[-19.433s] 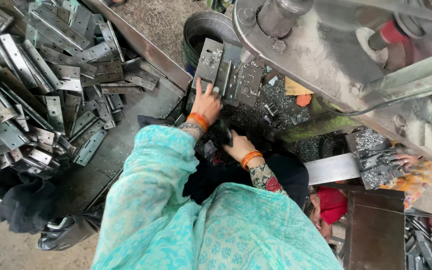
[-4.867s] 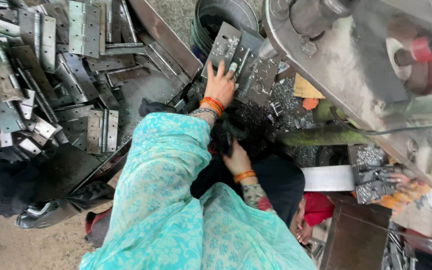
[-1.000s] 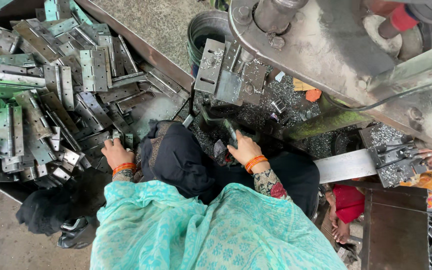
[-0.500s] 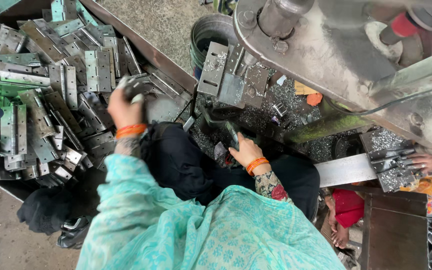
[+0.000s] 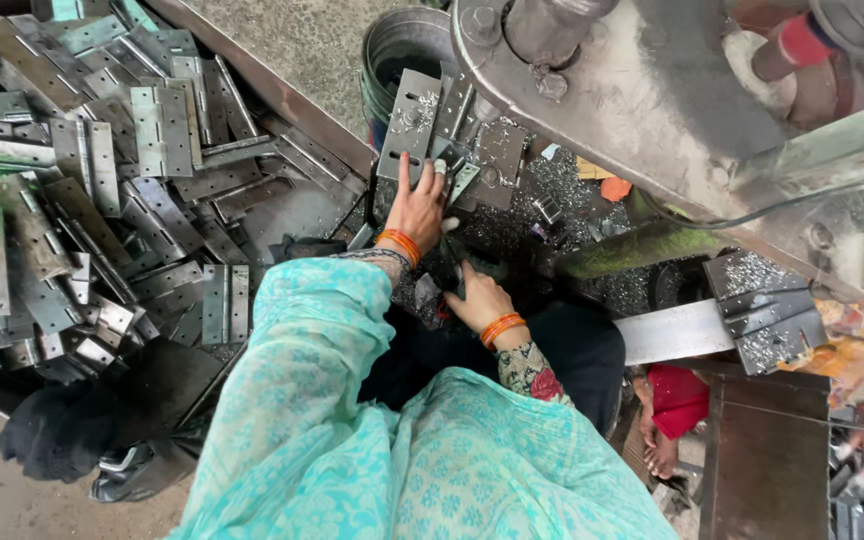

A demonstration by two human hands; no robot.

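Two hands work close under the heavy press frame (image 5: pixel 652 110). The left hand (image 5: pixel 417 205) lies flat, fingers spread, on a punched hinge plate (image 5: pixel 409 120) that runs lengthwise away from the person toward the steel bucket (image 5: pixel 402 45). That hand is clearly the nearer one to the plate. The right hand (image 5: pixel 477 297) sits lower, just beside the lap, curled around a small dark piece I cannot make out. Metal chips (image 5: pixel 552 190) litter the worktop (image 5: pixel 592 270) to the right of the plate, and more plates lean against it there, so little room is left on that side. To the left, well apart, the tray of loose hinges (image 5: pixel 102 200) is heaped
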